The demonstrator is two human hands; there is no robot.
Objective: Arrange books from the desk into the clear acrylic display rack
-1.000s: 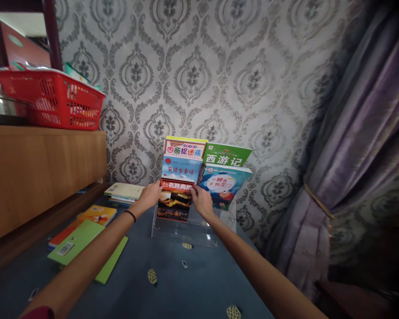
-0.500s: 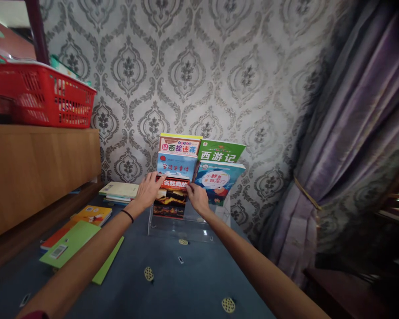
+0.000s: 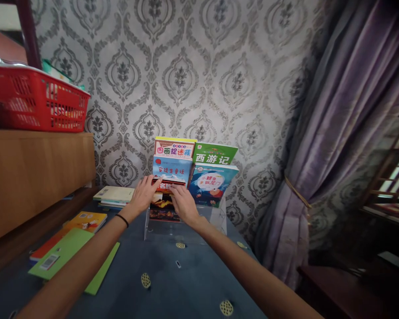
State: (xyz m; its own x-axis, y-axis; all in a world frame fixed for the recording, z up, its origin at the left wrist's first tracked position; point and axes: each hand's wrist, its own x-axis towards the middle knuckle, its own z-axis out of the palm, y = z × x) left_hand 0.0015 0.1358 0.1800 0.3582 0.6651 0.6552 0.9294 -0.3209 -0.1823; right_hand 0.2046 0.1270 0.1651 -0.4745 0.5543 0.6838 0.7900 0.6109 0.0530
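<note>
A dark book [image 3: 165, 215] with white title characters leans in the front of a clear acrylic stand [image 3: 189, 232]. My left hand [image 3: 143, 195] is closed on its upper left corner, thumb along the top edge. Over its upper right part lies my right hand [image 3: 184, 204], fingers bent at the top edge and covering part of the title. Behind it rise a light blue book [image 3: 172, 168] and a pink book with a yellow top [image 3: 174, 148]. To the right stand a blue book with a fish [image 3: 212, 184] and a green book [image 3: 215, 153].
Left of the stand lie a stack of pale books [image 3: 114, 194], an orange book [image 3: 89, 221] and a light green book [image 3: 66, 250] on the dark blue tablecloth [image 3: 179, 292]. A wooden cabinet [image 3: 40, 177] carries a red basket [image 3: 53, 102]. A purple curtain [image 3: 319, 155] hangs at right.
My right hand has shifted from the dark book's right edge inward over its top. My left hand stays at the left corner. The view has turned slightly right.
</note>
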